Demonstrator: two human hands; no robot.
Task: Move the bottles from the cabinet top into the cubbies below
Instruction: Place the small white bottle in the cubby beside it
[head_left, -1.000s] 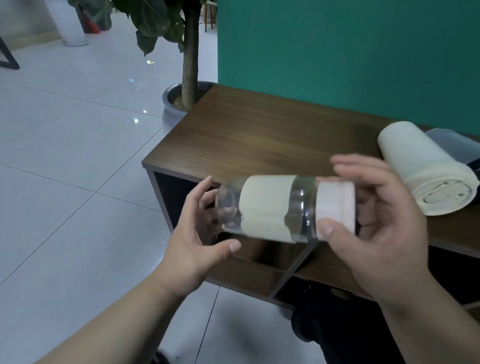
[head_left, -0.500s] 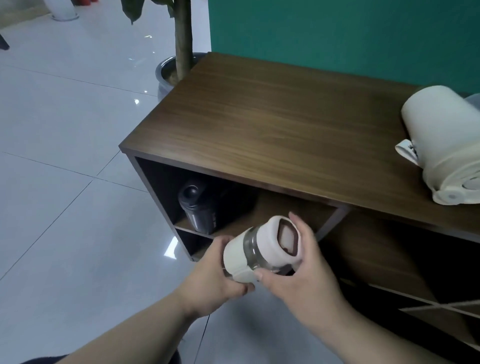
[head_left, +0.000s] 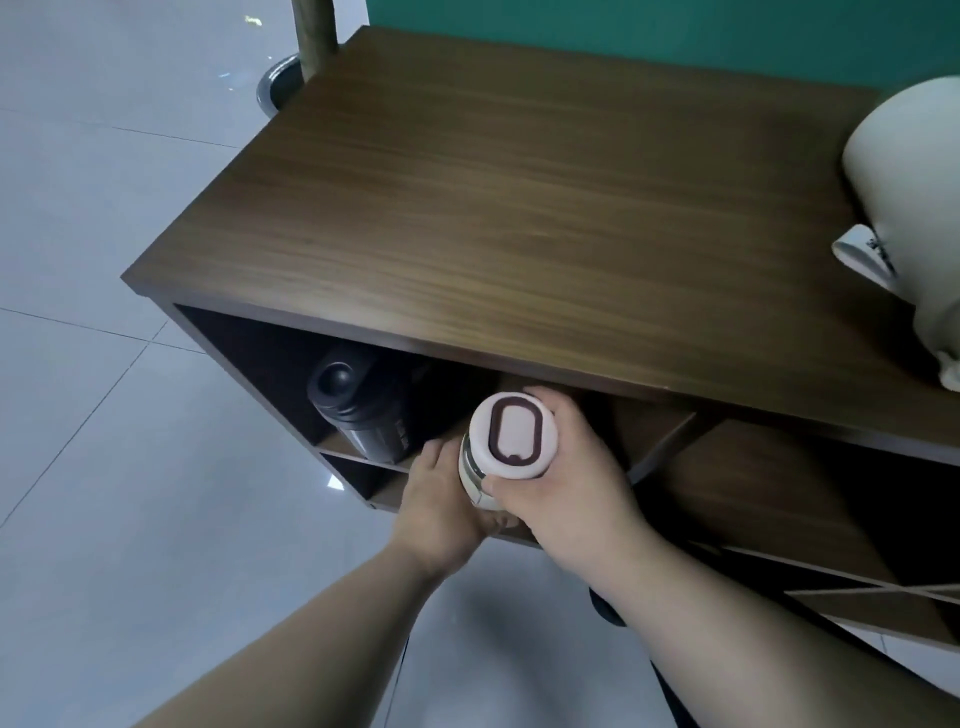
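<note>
I hold a glass bottle with a white sleeve and a white lid (head_left: 511, 435) upright at the mouth of the top left cubby (head_left: 639, 431) of the brown wooden cabinet (head_left: 498, 208). My right hand (head_left: 576, 483) wraps its lid end and my left hand (head_left: 441, 499) supports its lower body, which is mostly hidden. A black bottle (head_left: 363, 413) stands inside the same cubby to the left. A large cream bottle (head_left: 914, 218) lies on its side on the cabinet top at the right edge of view.
A potted plant's trunk (head_left: 311, 36) and its pot rim (head_left: 278, 85) stand on the pale tiled floor behind the cabinet's left end. A green wall (head_left: 623, 31) backs the cabinet. More cubbies (head_left: 779, 519) open to the right and below.
The white-lidded bottle has gone from level with the cabinet top, lying sideways in both hands, down to the top left cubby's mouth and now stands upright. My view has tilted down.
</note>
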